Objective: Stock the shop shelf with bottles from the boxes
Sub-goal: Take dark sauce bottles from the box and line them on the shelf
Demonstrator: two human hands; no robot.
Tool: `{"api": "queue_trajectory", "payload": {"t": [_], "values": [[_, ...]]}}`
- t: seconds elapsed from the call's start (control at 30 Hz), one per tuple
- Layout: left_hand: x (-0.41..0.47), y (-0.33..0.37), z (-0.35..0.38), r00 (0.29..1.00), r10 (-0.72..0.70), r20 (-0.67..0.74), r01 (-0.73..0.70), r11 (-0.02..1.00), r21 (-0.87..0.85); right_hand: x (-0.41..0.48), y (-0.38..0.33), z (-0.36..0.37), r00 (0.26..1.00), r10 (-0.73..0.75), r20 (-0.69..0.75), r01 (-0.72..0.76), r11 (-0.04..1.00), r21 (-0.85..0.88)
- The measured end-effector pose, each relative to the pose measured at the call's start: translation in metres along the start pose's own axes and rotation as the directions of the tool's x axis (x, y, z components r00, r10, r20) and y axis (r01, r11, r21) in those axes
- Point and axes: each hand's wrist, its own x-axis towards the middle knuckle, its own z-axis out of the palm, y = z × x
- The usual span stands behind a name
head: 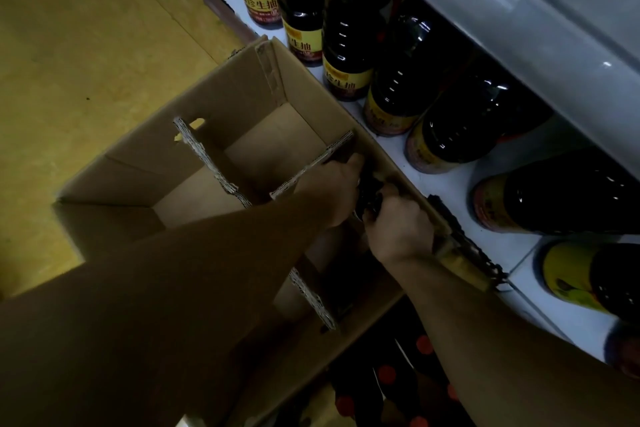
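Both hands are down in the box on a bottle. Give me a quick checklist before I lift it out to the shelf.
1. Left hand grip on the bottle: ok, fingers curl round its dark top.
2. Right hand grip: ok, it holds the same bottle from the near side.
3. Bottle free of the divider: cannot tell, the hands hide it.
4. Box steady: cannot tell, neither hand holds it.
5. Room on the shelf: ok, a bare gap shows in the row of stocked bottles.
6. Cap sealed: cannot tell, too dark.
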Motion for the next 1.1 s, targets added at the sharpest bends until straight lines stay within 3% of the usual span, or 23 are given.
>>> {"api": "queue_trajectory", "payload": {"t": [0.47, 1.0, 1.1], "values": [[-0.077, 0.01, -0.032, 0.997, -0.066, 0.034, 0.07, 0.992, -0.106, -0.071, -0.011, -0.053, 1.0, -0.019, 0.022, 0.02, 0.999, -0.048], [-0.232, 0.094, -0.227, 0.994, -0.108, 0.034, 0.111, 0.987, -0.118, -0.221, -0.062, -0.241, 0.996, -0.086, -0.011, 0.084, 0.992, -0.09], [-0.268, 0.109, -0.267, 0.996, -0.082, -0.026, 0.078, 0.988, -0.131, -0.251, -0.072, -0.283, 0.997, -0.072, 0.023, 0.074, 0.993, -0.09]]}}
